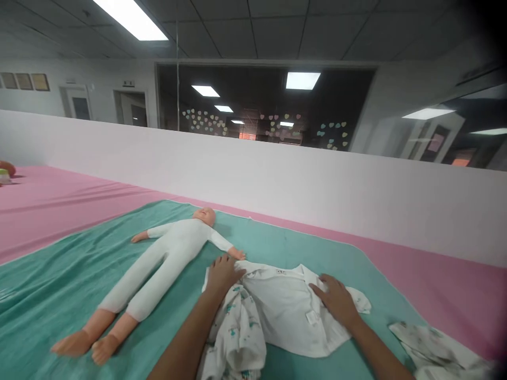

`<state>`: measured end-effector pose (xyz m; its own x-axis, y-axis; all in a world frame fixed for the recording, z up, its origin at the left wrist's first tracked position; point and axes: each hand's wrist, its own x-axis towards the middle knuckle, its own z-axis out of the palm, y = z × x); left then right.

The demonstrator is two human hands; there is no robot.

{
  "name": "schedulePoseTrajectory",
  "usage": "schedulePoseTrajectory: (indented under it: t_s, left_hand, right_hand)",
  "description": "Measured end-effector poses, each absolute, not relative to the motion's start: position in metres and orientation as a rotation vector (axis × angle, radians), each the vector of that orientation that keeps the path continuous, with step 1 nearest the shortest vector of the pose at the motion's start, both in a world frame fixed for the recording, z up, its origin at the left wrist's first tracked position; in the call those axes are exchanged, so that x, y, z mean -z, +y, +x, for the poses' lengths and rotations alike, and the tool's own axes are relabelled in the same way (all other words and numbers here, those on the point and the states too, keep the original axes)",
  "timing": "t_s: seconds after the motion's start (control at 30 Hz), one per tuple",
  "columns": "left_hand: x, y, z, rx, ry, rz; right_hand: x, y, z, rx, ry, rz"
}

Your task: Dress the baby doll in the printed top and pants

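Note:
A small white baby shirt lies spread open on the green cloth, its plain inside facing up and a tag showing near the neckline. Its left part is folded over, showing a print of small green figures. My left hand rests on the shirt's upper left edge, fingers laid over the fabric and thumb apart. On the right front panel lies my right hand, thumb and fingers spread; a printed sleeve sticks out beyond it. Left of the shirt a baby doll in a white bodysuit lies on its back, one hand close to my left hand.
The green cloth covers a pink mat. Another printed garment lies crumpled at the lower right. A low white wall runs behind the mat, with a large window above. Small objects sit at the far left edge.

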<state>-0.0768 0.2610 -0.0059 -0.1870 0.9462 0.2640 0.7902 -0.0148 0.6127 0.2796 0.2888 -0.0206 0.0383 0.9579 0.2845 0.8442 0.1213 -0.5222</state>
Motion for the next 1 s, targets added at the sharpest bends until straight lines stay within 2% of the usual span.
schedulePoseTrajectory:
  t_s: [0.1, 0.17, 0.27, 0.37, 0.47, 0.53, 0.6, 0.77, 0.9, 1.0]
  left_hand:
    - [-0.005, 0.255, -0.075, -0.902, 2.04, 1.917]
    - [-0.016, 0.247, -0.071, -0.919, 2.025, 1.919]
    - [-0.039, 0.228, -0.061, -1.146, 1.835, 1.832]
    - [-0.06, 0.204, -0.055, -1.467, 1.141, 1.42]
    - [-0.069, 0.188, -0.059, -1.513, 0.686, 1.095]
    - [-0.069, 0.183, -0.067, -1.478, 0.594, 1.053]
    - [-0.066, 0.18, -0.073, -1.398, 0.567, 1.09]
    - [-0.062, 0.167, -0.074, -1.083, 0.987, 1.486]
    - [-0.055, 0.135, -0.077, -1.013, 1.348, 1.806]
    - [-0.039, 0.104, -0.083, -0.929, 1.518, 1.946]
  right_hand:
    - [0.02, 0.276, 0.276, -0.178, -1.946, -1.629]
    - [0.009, 0.265, 0.26, -0.238, -1.912, -1.523]
    - [-0.025, 0.233, 0.228, -0.617, -1.687, -1.299]
    - [-0.064, 0.182, 0.194, -1.051, -1.647, -0.925]
    - [-0.085, 0.135, 0.166, -1.515, -1.946, -0.528]
    - [-0.087, 0.121, 0.157, -1.665, -2.07, -0.387]
    - [-0.08, 0.124, 0.156, -1.569, -2.041, -0.464]
    - [-0.038, 0.155, 0.169, -0.9, -2.102, -0.836]
    - [-0.006, 0.152, 0.162, -0.674, -2.407, -0.87]
    - [0.0, 0.14, 0.148, -0.587, -2.441, -0.859]
